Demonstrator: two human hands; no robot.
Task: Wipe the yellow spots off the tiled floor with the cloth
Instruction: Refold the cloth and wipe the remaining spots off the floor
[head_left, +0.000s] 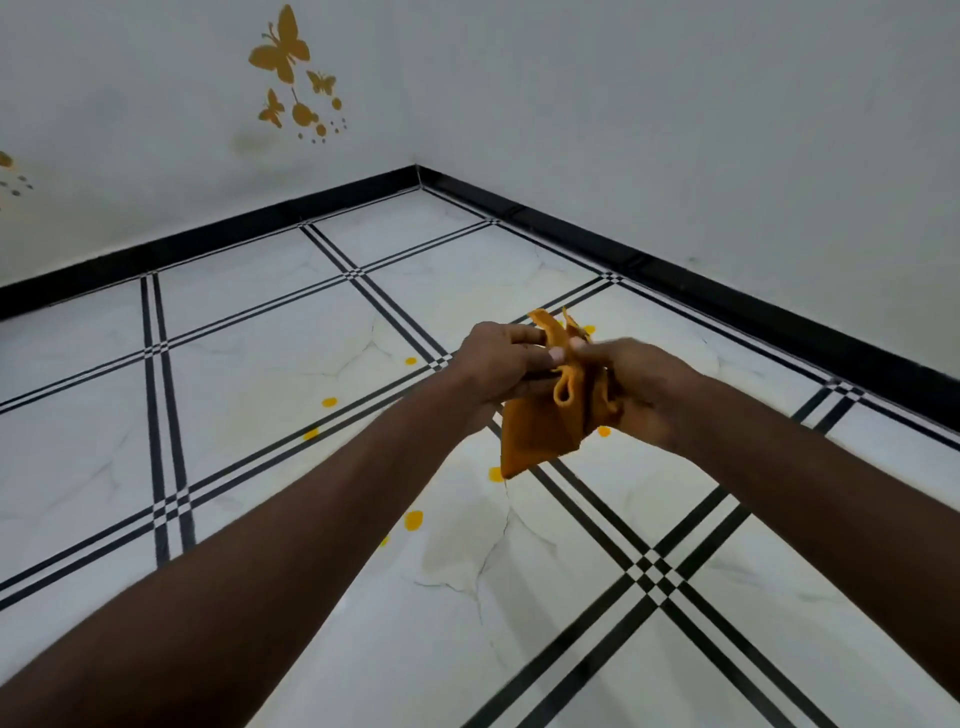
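Note:
An orange-yellow cloth (540, 431) hangs bunched between both hands, above the floor. My left hand (501, 364) grips its upper left part, thumb and fingers curled round the fabric. My right hand (636, 387) pinches the right side of the cloth. Several yellow spots lie on the white tiled floor (260, 395): one spot (329, 401) left of the hands, another spot (413, 519) below them, and a spot (603, 431) just under the right hand. Some spots are partly hidden by the cloth and my forearms.
Black double lines cross the white marble-look tiles. A black skirting board (675, 270) runs along both walls and meets in the corner (416, 169) ahead. Yellow butterfly stickers (280, 52) decorate the left wall.

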